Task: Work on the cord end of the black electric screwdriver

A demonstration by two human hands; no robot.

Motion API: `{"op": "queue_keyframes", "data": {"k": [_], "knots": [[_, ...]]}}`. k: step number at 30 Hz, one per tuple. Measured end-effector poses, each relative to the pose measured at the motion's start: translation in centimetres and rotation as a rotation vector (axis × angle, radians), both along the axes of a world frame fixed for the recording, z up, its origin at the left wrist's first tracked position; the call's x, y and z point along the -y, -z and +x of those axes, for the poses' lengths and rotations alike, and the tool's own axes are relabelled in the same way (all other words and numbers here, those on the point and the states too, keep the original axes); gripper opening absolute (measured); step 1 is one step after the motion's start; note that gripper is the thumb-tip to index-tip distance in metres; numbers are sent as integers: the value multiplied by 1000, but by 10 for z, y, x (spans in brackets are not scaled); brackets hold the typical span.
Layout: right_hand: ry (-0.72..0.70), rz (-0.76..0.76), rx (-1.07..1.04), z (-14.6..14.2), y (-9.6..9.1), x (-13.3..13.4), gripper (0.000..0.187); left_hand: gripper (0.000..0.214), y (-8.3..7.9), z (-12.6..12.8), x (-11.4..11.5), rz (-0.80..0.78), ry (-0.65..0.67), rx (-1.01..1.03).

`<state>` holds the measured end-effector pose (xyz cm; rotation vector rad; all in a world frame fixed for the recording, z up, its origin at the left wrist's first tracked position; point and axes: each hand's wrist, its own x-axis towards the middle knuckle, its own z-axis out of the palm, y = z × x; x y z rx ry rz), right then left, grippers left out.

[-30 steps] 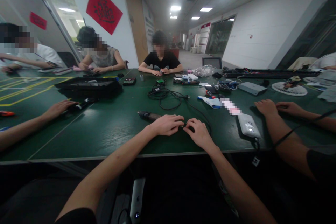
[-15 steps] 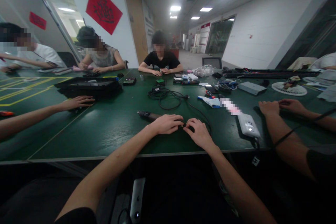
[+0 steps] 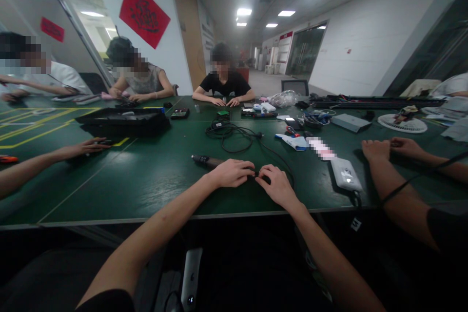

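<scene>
My left hand (image 3: 234, 173) lies on the green table (image 3: 153, 180), fingers curled over the near end of a dark cylindrical tool (image 3: 204, 160) with a black cable (image 3: 234, 137). My right hand (image 3: 275, 183) sits beside it, fingertips pinched at a small dark part between the two hands. What that part is I cannot make out. The cable runs from my hands back to a loose coil at the table's middle.
A white power bank (image 3: 345, 173) lies right of my hands, next to a neighbour's forearms (image 3: 387, 165). On the left another person's hand (image 3: 86, 147) rests near a black case (image 3: 124, 121). Small electronics, a blue-white tool (image 3: 294, 141) and a fan (image 3: 402, 123) sit further back. Several people sit opposite.
My hands have stayed in place. The hand of the person on my left reached toward the black case and drew back a little; the right neighbour's hands shifted slightly.
</scene>
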<state>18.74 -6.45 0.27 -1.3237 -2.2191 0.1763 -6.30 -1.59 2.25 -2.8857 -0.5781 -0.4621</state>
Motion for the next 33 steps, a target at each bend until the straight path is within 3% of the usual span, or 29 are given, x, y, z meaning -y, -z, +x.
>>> {"op": "queue_keyframes", "data": {"k": [9,17,33], "knots": [[4,7,4,0,-1,1,17,25,-1,2,0,-30,-45,-3],[-1,9,-10,0,0,1,17,41,-4,1,3,-5,9,-31],[3,26,0,-1,0,0,16,30,-4,3,3,-60,-49,0]]}}
